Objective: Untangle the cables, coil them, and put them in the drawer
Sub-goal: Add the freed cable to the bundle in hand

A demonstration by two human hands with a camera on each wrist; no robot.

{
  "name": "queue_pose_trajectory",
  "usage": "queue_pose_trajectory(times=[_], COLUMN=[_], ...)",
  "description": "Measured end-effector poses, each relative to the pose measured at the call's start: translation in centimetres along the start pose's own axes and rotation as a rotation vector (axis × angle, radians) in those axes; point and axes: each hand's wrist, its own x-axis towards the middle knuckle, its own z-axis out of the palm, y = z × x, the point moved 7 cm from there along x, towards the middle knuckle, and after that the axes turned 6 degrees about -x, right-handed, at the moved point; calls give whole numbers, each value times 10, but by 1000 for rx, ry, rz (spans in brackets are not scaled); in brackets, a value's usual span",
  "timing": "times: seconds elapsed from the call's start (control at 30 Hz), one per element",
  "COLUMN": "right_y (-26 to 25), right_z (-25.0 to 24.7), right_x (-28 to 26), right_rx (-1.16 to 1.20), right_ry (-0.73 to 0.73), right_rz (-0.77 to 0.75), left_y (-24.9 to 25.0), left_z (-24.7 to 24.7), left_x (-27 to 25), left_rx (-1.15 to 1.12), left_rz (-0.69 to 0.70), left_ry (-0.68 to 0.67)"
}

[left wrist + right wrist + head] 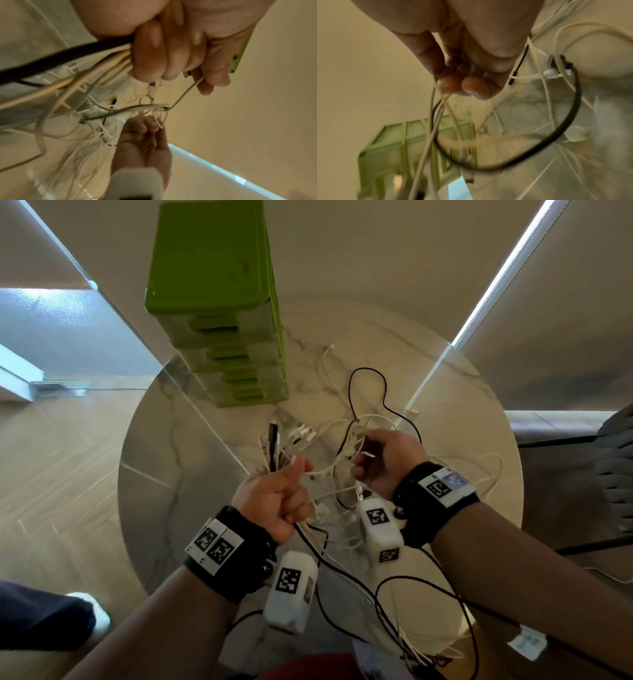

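Several cables (342,474) above table (205,474), still tangled: untangling step. Left hand (274,501) grip fisted round bundle; right hand (383,460) grip pinching white strands. Next: draw one free. Drawer unit (219,302) shut.

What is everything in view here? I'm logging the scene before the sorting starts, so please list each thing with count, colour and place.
white cables: several, count unclear, white, tangled between both hands and trailing over the table.
black cables: at least one, black, looping on the table beyond the hands and hanging off the near edge.
drawer unit: one, green, several closed drawers, at the table's far side.
table: one, round, marbled white.
chair: one, dark, right of the table.
left hand: fingers gripping a bundle of cable ends.
right hand: fingers pinching white cables in the tangle.
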Motion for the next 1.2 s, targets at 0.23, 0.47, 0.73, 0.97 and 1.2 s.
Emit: queue_pose_trajectory(times=[0.23,0.47,0.73,0.97,1.2], right_y=[0,-30,-23,-32,-56], right_z=[-26,-33,-28,-21,-4], right_x=[7,-4,0,-7,-20], right_rx=[-366,-1067,-989,-1184,-1233], right_ry=[-95,-67,-64,-6,185], right_rz=[-110,-415,-449,-527,-763], left_y=[47,51,51,44,39], left_z=[-11,-13,-9,-2,2], left_x=[12,17,14,10,6], left_rx=[-87,-68,-49,-10,16], left_rz=[162,179,168,151,114], left_ry=[71,86,53,46,-1])
